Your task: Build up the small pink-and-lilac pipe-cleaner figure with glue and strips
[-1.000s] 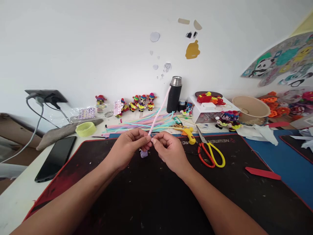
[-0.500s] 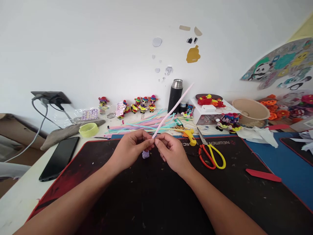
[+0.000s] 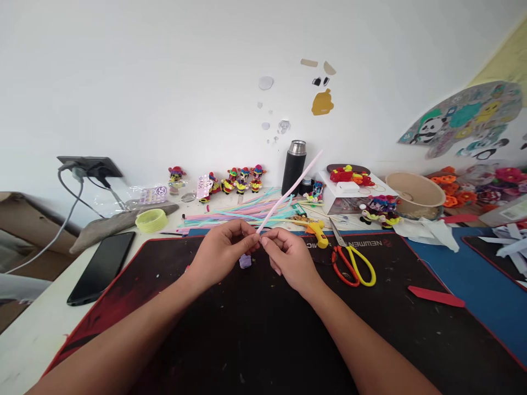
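Note:
A pale pink pipe cleaner (image 3: 288, 191) slants up and to the right from between my fingertips. My left hand (image 3: 226, 247) pinches its lower end between thumb and forefinger. Close against it, my right hand (image 3: 289, 256) is closed at the same end, thumb and forefinger pressed together. A small purple fuzzy piece (image 3: 245, 261) shows just below my left fingers, partly hidden by them; whether it is joined to the pipe cleaner I cannot tell. Under both hands lies a black desk mat (image 3: 255, 340) with a red edge.
Scissors (image 3: 349, 255) with red and yellow handles and a yellow glue gun (image 3: 319, 232) lie right of my hands. Behind are loose pastel pipe cleaners (image 3: 222, 216), a black thermos (image 3: 293, 167) and several small figures (image 3: 244, 180). A phone (image 3: 102, 269) lies left; a red strip (image 3: 436, 296) lies right.
The view has tilted and shifted slightly, so the background sits a little lower. Both hands keep their pinch on the pipe cleaner, whose free tip leans marginally lower.

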{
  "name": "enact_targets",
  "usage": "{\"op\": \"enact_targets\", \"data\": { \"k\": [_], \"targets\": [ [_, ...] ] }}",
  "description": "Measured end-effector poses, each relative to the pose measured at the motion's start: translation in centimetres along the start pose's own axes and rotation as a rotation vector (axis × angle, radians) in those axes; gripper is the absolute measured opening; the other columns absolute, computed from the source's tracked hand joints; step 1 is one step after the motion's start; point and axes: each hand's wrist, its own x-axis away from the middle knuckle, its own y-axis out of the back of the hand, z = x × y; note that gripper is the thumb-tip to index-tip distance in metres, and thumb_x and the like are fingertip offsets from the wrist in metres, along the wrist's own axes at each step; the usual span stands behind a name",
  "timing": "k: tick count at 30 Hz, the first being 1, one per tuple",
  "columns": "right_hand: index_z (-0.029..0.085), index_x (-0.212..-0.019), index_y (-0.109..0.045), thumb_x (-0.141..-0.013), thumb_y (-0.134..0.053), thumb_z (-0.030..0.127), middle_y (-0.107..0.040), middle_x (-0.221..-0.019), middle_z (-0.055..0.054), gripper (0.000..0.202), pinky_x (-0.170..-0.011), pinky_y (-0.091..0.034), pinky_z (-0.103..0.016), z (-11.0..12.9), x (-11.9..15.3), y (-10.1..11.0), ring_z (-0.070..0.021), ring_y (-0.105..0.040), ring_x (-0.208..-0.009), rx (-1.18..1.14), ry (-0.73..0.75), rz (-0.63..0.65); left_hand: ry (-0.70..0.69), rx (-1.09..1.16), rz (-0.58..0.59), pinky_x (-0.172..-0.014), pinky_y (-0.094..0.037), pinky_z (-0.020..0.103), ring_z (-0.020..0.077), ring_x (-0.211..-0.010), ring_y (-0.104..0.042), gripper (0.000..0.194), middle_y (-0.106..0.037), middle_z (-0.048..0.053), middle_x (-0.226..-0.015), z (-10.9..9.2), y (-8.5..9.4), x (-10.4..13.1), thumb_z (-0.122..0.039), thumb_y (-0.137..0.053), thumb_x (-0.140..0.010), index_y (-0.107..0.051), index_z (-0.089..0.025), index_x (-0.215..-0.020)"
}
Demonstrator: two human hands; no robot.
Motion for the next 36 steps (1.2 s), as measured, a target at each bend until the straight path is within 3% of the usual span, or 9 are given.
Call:
{"op": "enact_targets", "data": {
  "k": [7,22,31,36],
  "targets": [
    [0.020,-0.091,-0.062,-0.088,-0.077,0.046,-0.043,-0.049,0.014,0.030,-0.034,-0.024,-0.017,-0.08,-0.01,0.15,-0.0046,-0.034,-0.033,-0.170,-0.060,0.092,0.007,0.018,0.032,-0.060,-0.047,0.025,0.0137,-0.065,-0.058,0.030,-0.064,0.000,-0.071,0.31,0.42,-0.21,-0.045,-0.072,-0.088,-0.064,-0.018,-0.082],
    [0.020,-0.085,-0.060,-0.086,-0.078,0.050,-0.039,-0.045,0.015,0.034,-0.032,-0.020,-0.017,0.33,0.09,0.15,-0.0044,-0.028,-0.031,-0.170,-0.085,0.083,0.016,0.067,0.047,-0.060,-0.049,0.025,0.0137,-0.063,-0.058,0.031,-0.064,0.000,-0.068,-0.18,0.08,-0.07,-0.047,-0.073,-0.086,-0.064,-0.019,-0.079],
    [0.019,-0.087,-0.062,-0.088,-0.076,0.049,-0.037,-0.044,0.015,0.032,-0.034,-0.024,-0.018,0.43,0.05,-0.05,-0.0047,-0.027,-0.033,-0.214,-0.062,0.076,0.054,0.143,0.042,-0.062,-0.050,0.026,0.0142,-0.064,-0.061,0.035,-0.068,0.000,-0.070,-0.16,0.17,-0.21,-0.050,-0.079,-0.082,-0.065,-0.018,-0.081],
    [0.019,-0.096,-0.063,-0.090,-0.072,0.053,-0.046,-0.048,0.012,0.035,-0.035,-0.024,-0.018,0.46,0.23,0.08,-0.0065,-0.035,-0.035,-0.200,-0.086,0.069,0.078,0.197,-0.010,-0.062,-0.050,0.026,0.0144,-0.064,-0.063,0.037,-0.071,0.001,-0.073,-0.12,0.16,-0.35,-0.050,-0.081,-0.082,-0.065,-0.017,-0.082]
  ]
}}
